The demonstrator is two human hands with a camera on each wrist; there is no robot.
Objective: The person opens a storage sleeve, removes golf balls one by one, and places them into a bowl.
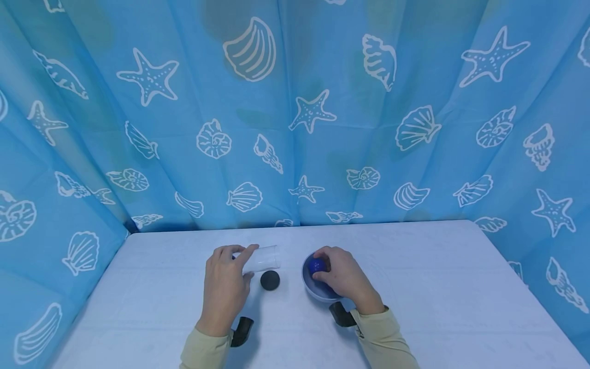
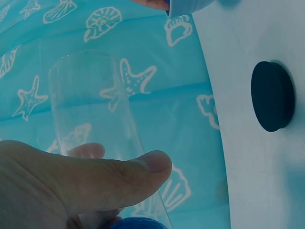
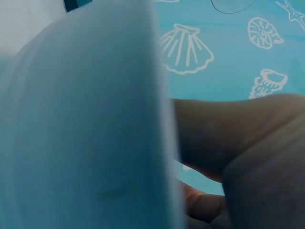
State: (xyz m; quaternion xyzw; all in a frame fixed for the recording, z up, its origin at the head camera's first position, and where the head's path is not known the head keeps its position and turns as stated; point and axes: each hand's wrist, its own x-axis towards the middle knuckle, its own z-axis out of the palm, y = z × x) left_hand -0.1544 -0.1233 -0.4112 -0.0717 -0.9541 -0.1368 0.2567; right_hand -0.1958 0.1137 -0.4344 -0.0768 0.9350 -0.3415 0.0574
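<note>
My left hand grips a clear cylindrical container, tilted nearly on its side with its far end toward the right. In the left wrist view a blue rounded thing shows at the container's near end, mostly cut off by the frame. My right hand reaches into a grey-blue bowl and pinches a blue ball between thumb and fingers. The right wrist view is largely filled by the bowl's outer wall, which hides the ball. A round black lid lies between the two hands.
The white-covered table ends at a blue curtain with shells and starfish, which hangs behind it and at both sides. Dark wrist-worn devices sit by both cuffs, the left one and the right one.
</note>
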